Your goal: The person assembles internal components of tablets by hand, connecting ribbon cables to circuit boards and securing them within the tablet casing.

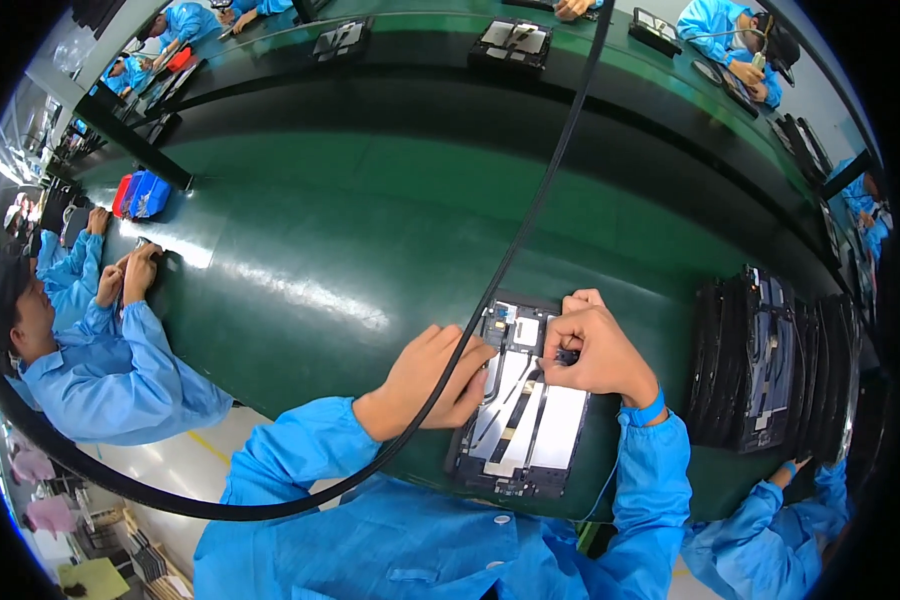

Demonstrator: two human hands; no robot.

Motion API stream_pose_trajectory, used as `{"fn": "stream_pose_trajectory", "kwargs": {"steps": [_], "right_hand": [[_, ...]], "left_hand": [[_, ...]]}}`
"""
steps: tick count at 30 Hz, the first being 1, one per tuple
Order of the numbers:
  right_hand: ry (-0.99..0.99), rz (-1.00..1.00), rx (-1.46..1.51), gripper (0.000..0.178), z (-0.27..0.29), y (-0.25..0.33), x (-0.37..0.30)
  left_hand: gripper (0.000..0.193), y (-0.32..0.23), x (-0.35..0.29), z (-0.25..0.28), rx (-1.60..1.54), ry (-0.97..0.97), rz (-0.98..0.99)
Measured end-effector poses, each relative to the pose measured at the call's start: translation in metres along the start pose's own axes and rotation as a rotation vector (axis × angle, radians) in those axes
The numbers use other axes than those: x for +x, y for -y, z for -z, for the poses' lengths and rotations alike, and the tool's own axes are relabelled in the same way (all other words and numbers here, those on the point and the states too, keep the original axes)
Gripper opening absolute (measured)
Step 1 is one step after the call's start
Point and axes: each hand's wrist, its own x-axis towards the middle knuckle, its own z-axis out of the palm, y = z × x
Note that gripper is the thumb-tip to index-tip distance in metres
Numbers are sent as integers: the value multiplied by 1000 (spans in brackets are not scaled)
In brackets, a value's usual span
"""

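An opened tablet (565, 430) lies on the green table in front of me, its white battery panels, dark flat cables and small boards exposed. My left hand (425, 380) is closed at the tablet's upper left edge, thumb and forefinger gripping there. Over the tablet's upper right side, my right hand (600, 345) is closed in a pinch. A small dark piece shows by its fingers, but what they hold is too hidden to name. A blue wrist strap (645, 410) circles my right wrist, with a thin cord running down from it.
A thick black cable (515, 250) crosses the view in front of my left hand. Black trays (720, 370) stand in a row at the right, one with a device. Blue bin (150, 195) and red bin (122, 195) sit far left. Co-workers in blue sit around.
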Motion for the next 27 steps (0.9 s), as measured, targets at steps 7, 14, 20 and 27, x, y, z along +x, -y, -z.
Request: {"fn": "stream_pose_trajectory", "kwargs": {"steps": [7, 14, 20, 27], "right_hand": [[-164, 9, -63, 9, 6, 6, -8], [-366, -34, -154, 9, 5, 6, -38], [-564, -35, -187, 11, -12, -11, -67], [-476, -183, 22, 12, -10, -28, -76]], "left_hand": [[33, -2, -2, -9, -11, -9, 32], [38, 35, 11, -13, 53, -41, -394], [40, 24, 31, -11, 3, 63, -442], [51, 0, 29, -19, -179, 205, -362]]}}
